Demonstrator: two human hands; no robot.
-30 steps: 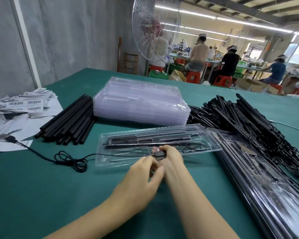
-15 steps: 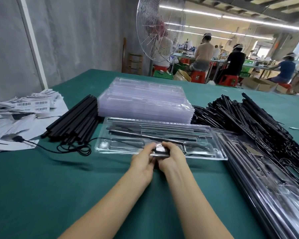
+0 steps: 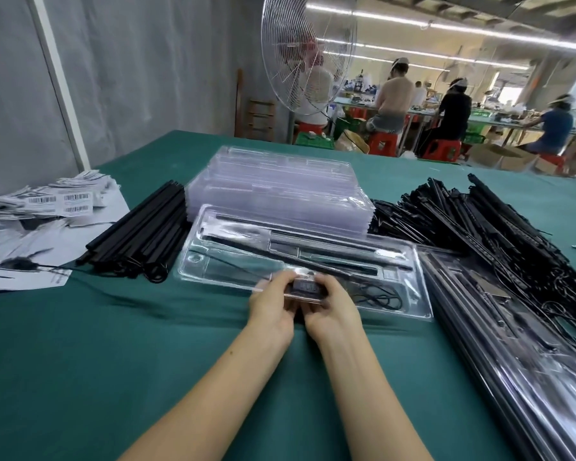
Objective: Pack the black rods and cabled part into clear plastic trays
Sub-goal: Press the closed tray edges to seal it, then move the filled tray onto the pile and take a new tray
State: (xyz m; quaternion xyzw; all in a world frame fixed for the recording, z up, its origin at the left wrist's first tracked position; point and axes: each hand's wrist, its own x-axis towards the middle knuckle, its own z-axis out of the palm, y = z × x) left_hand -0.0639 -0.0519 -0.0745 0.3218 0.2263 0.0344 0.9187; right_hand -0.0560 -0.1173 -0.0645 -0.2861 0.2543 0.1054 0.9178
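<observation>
The fingers (image 3: pixel 281 277) of the left hand (image 3: pixel 271 309) and those of the right hand (image 3: pixel 335 309) are curled in from either side and pinch the two ends of a small black block, the body of the cabled part (image 3: pixel 305 287). The block sits between the two thumbs, at the near edge of a clear tray (image 3: pixel 193 261), about midway along its length. Pale marks show on the block's face (too blurred to read).

Just right of the right hand, inside the tray's near right pocket, lies a thin black cable (image 3: pixel 378 299) in a loose coil. Long black rods (image 3: pixel 313 257) lie lengthwise in the tray's far channels, running left to right.

Touching the tray's far side stands a stack of empty trays (image 3: pixel 273 191). To the left of the tray a bundle of loose rods (image 3: pixel 143 234) lies on the green worktop (image 3: pixel 80 361), with a tangle of black cord at its near end. Farther left are white paper sheets and barcode labels (image 3: pixel 74 202); the bars are plain, the print beneath them too small to make out.

On the right a heap of black parts (image 3: pixel 479 221) with trailing wires spreads across the worktop, and nearer, along the right edge, filled trays (image 3: pixel 512 344) lie overlapped with dark rods inside.

Beyond the far edge a wire-caged fan (image 3: pixel 308 54) stands, and people sit on red stools at other benches.
</observation>
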